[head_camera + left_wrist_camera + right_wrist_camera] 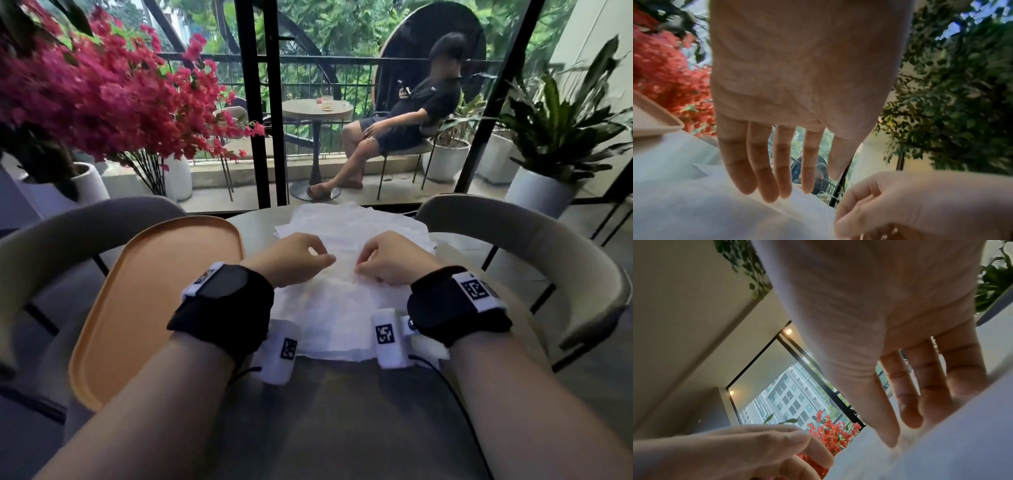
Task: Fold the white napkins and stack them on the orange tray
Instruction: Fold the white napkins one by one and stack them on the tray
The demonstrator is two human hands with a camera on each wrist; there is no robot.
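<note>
A loose pile of unfolded white napkins (339, 308) lies on the round grey table (325, 411) in front of me. Both hands hover over its middle, close together. My left hand (322, 255) has its fingers (764, 181) pointing down, tips touching the top napkin (705, 203). My right hand (364, 260) mirrors it, with fingertips (906, 412) resting on the napkin (941, 443). No frame plainly shows a pinch. The orange tray (154, 291) sits left of the pile with nothing on it; its corner (655, 120) shows in the left wrist view.
Two curved beige chairs (85, 233) (513, 236) flank the table's far side. Pink flowers (102, 85) hang at the left, and a potted plant (555, 137) stands at the right. Beyond the glass, a person (404, 126) sits on the balcony.
</note>
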